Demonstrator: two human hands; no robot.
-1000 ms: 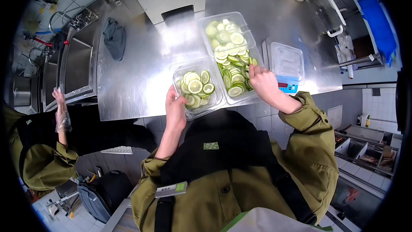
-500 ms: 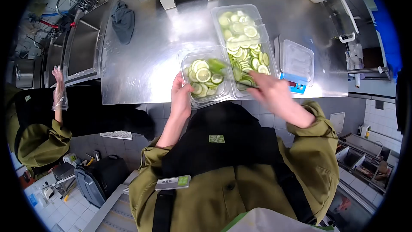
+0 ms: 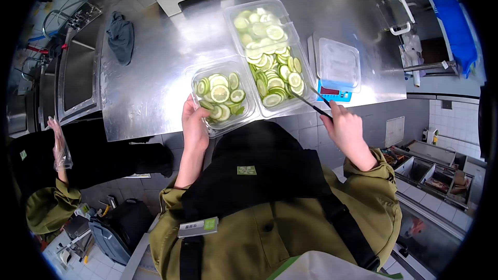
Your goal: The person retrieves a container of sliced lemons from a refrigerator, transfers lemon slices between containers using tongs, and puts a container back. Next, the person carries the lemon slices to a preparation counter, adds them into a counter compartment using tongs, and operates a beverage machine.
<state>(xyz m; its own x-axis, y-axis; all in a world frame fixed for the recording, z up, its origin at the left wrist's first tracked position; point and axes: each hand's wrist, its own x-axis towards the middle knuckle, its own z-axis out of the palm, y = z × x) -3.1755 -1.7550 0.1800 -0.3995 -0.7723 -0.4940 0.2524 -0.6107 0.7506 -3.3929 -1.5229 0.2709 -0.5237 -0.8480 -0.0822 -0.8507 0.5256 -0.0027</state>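
Your right hand [image 3: 345, 127] shifted right of long tub [image 3: 306, 67] | clamped on black tongs [image 3: 311, 105], tips apart, long axis slanting forward-left to tub's citrus slices [image 3: 294, 79], right hand nearer | left hand [image 3: 194, 127] grips small tub [image 3: 248, 91], left of long tub

Commercial kitchen, stainless steel worktop [image 3: 161, 72], metal sinks [image 3: 79, 75], tiled walls [image 3: 452, 129], digital scale [image 3: 334, 93], aproned co-worker [image 3: 39, 176]

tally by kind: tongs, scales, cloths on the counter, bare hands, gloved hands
tongs: 1
scale: 1
cloth: 1
bare hands: 2 (left hand, right hand)
gloved hand: 1
total: 6
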